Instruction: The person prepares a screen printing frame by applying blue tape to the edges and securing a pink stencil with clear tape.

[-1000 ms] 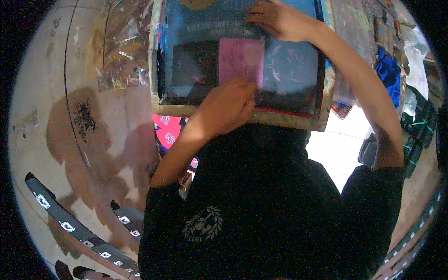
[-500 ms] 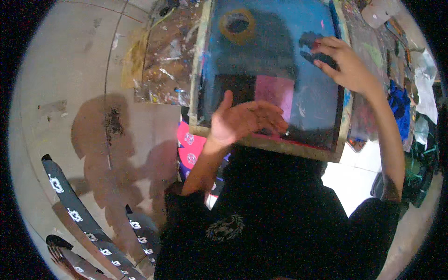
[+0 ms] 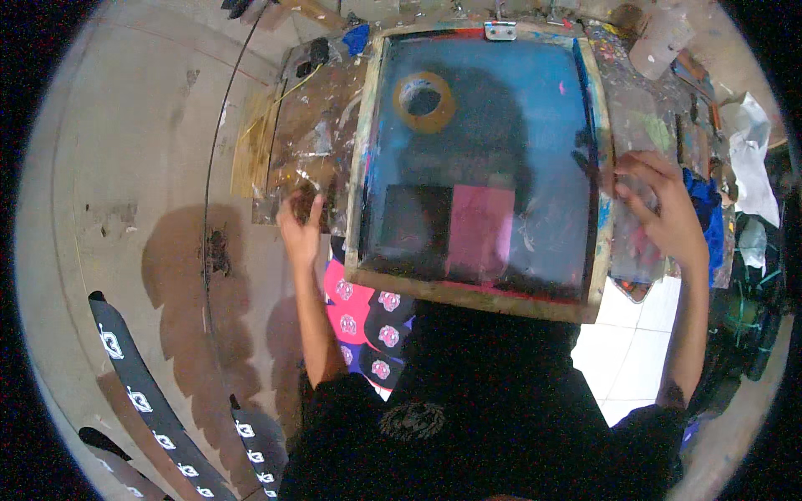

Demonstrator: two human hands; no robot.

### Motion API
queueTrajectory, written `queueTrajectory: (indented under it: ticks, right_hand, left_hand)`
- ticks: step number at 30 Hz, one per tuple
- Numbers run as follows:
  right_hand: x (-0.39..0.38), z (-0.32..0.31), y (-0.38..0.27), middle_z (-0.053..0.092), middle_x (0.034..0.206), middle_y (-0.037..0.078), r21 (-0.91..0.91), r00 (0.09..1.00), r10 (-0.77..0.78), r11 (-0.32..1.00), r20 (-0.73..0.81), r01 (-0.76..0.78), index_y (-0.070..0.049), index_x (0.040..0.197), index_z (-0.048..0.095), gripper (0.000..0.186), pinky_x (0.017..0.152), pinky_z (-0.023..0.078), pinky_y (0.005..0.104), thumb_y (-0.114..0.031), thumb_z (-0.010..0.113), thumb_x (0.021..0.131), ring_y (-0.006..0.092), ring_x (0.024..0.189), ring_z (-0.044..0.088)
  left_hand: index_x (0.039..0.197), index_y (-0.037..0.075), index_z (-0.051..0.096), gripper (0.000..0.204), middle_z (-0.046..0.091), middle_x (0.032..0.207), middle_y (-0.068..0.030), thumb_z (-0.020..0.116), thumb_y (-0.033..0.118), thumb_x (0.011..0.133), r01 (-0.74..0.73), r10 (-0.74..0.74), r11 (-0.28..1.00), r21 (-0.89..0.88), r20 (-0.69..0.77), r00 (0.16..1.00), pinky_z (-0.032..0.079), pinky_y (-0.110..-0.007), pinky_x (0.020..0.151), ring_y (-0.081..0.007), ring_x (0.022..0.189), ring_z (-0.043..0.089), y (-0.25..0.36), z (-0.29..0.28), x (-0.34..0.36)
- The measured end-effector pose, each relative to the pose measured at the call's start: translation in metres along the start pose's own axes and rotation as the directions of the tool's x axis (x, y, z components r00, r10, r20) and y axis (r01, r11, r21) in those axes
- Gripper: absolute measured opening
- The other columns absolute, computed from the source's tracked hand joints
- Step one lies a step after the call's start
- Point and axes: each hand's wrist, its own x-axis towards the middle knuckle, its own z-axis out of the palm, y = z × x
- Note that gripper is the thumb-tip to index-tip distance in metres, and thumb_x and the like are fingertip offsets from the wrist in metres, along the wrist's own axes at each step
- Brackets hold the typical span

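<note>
A wooden-framed printing screen (image 3: 472,301) with blue-grey mesh lies in front of me. A roll of brown tape (image 3: 447,104) sits on the far left of the mesh. Near the front of the screen, a pink rectangle (image 3: 482,230) and a dark rectangle (image 3: 413,219) show side by side. My left hand (image 3: 299,230) is over the paint-stained board (image 3: 313,138), left of the screen, fingers apart and nothing visible in it. Beside the screen's right rail hovers my right hand (image 3: 667,207), fingers bent but apart; whether they touch the rail is unclear.
A metal hinge (image 3: 500,32) meets the screen's far rail. Right of it stand a translucent container (image 3: 660,46), a blue cloth (image 3: 706,209) and crumpled white material (image 3: 748,154). Printed pink and black pieces (image 3: 359,313) lie below the screen's left corner. Dark printed strips (image 3: 146,401) are at lower left.
Both hands have moved off the mesh, the left one outward to the left, the right one outward and nearer me. The view has shifted, showing the hinge at the far rail.
</note>
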Motion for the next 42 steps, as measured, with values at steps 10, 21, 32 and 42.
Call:
queueTrajectory:
  ticks: [10, 21, 32, 42]
  right_hand:
    - [0.200, 0.128, -0.012, 0.056, 0.127, 0.018, -0.210, 0.948, -0.311, 0.933, -0.068, 0.291, -0.005, 0.122, 0.060, 0.059, 0.100, 0.043, 0.0428, -0.018, 0.078, 0.067, 0.0357, 0.116, 0.053]
    - [0.232, 0.146, -0.026, 0.072, 0.093, 0.011, 0.560, 0.867, -0.389, 0.812, 0.311, 0.163, -0.002, 0.096, 0.074, 0.018, 0.086, 0.052, 0.0336, -0.015, 0.072, 0.084, 0.0209, 0.093, 0.067]
    - [0.069, 0.035, -0.024, 0.071, 0.076, 0.008, 0.804, 0.961, 0.055, 0.537, 0.271, -0.257, 0.000, 0.083, 0.073, 0.016, 0.065, 0.052, 0.0286, -0.016, 0.074, 0.082, 0.0143, 0.069, 0.065]
    - [-0.196, -0.049, 0.054, 0.062, 0.074, 0.005, 0.653, 0.817, -0.062, 0.568, -0.574, 0.502, -0.006, 0.076, 0.062, 0.013, 0.060, 0.048, 0.0267, -0.016, 0.069, 0.081, 0.0139, 0.066, 0.058]
  left_hand:
    - [0.138, 0.006, 0.045, 0.088, 0.044, 0.141, -0.0238, 0.084, 0.034, 0.064, -0.311, 0.258, 0.898, 0.310, 0.202, 0.945, 0.028, -0.050, 0.111, -0.0408, 0.134, 0.035, 0.032, -0.029, 0.062]
    - [0.094, 0.000, 0.058, 0.039, 0.060, 0.096, -0.0177, 0.072, 0.034, 0.081, -0.889, 0.803, 0.453, -0.072, 0.465, 0.372, 0.043, -0.047, 0.084, -0.0334, 0.094, 0.058, 0.153, 0.103, 0.077]
    - [0.103, 0.002, 0.066, 0.037, 0.064, 0.068, -0.0145, 0.077, 0.030, 0.081, -0.177, 0.158, 0.983, -0.040, 0.665, 0.730, 0.046, -0.034, 0.052, -0.0264, 0.056, 0.063, 0.195, -0.083, -0.057]
    - [0.098, 0.012, 0.071, 0.026, 0.060, 0.064, -0.0043, 0.077, 0.030, 0.079, -0.752, 0.716, 0.659, -0.006, 0.310, 0.626, 0.045, -0.034, 0.051, -0.0232, 0.054, 0.059, 0.173, -0.148, -0.128]
